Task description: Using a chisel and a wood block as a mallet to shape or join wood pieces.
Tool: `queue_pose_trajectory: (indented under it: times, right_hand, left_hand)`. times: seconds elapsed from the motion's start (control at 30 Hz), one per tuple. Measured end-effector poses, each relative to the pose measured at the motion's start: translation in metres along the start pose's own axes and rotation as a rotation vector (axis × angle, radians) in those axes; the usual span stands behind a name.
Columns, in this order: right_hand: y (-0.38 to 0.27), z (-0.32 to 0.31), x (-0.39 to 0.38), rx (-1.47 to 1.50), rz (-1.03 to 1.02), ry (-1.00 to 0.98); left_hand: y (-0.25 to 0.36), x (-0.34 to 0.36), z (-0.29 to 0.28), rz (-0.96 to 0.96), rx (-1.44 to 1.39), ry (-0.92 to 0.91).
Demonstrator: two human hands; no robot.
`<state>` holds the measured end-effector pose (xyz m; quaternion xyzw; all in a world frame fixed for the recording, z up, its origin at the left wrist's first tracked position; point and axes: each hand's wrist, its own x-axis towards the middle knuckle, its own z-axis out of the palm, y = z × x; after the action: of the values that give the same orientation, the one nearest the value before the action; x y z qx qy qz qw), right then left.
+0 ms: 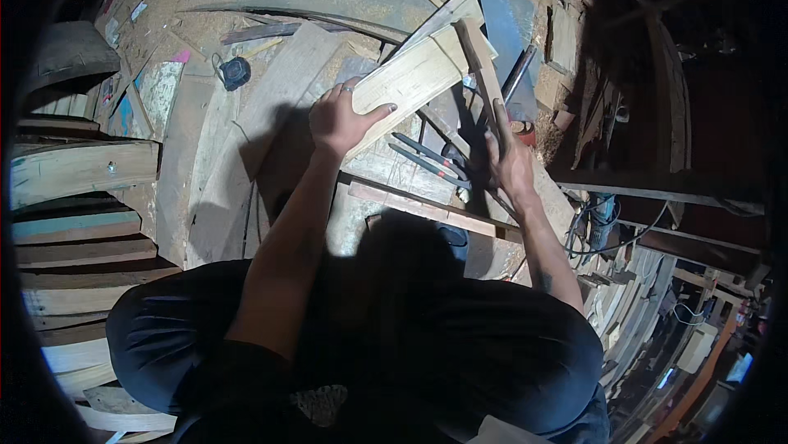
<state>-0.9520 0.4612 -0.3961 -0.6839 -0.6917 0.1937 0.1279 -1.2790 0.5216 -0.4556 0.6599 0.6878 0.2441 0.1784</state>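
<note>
A pale wooden board lies slanting ahead of me, over other planks. My left hand grips its near left end, the ringed fingers over the far edge and the thumb stretched along the top face. In my right hand is a narrow brown wooden strip, its far end against the board's right end. Just beyond the strip lies a wide grey saw blade; its handle cannot be made out. Between my hands rests a dark two-handled tool with red marks, its jaws partly hidden in shadow.
A black tape measure lies to the left among sawdust-covered planks. Stacked boards stand along the left side. At the right are a teal power tool with a black cable and a dark wooden frame. A dark metal rod lies by the saw blade.
</note>
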Motion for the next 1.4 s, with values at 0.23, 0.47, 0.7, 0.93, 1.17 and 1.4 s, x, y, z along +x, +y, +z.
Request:
queue_pose_trajectory:
  times: [0.23,0.47,0.7,0.93,1.17,1.4]
  right_hand:
    - [0.010,-0.015,0.002,-0.383,-0.228,-0.344]
    - [0.017,0.012,-0.010,-0.173,-0.378,-0.077]
    - [0.028,0.006,0.008,-0.027,-0.007,0.032]
    - [0.036,-0.001,-0.006,-0.293,-0.280,-0.174]
    - [0.020,0.017,-0.025,-0.174,-0.366,-0.146]
    - [0.046,0.008,-0.004,0.075,-0.083,0.141]
  left_hand:
    - [-0.008,-0.003,-0.002,-0.006,0.004,0.020]
    - [-0.007,-0.003,-0.004,-0.014,0.009,0.005]
    - [-0.006,-0.003,0.003,0.016,-0.025,0.050]
    - [-0.007,0.001,0.000,0.030,-0.015,0.065]
    - [-0.006,-0.003,0.003,-0.002,0.025,0.028]
    - [0.003,0.001,0.008,0.062,-0.014,0.081]
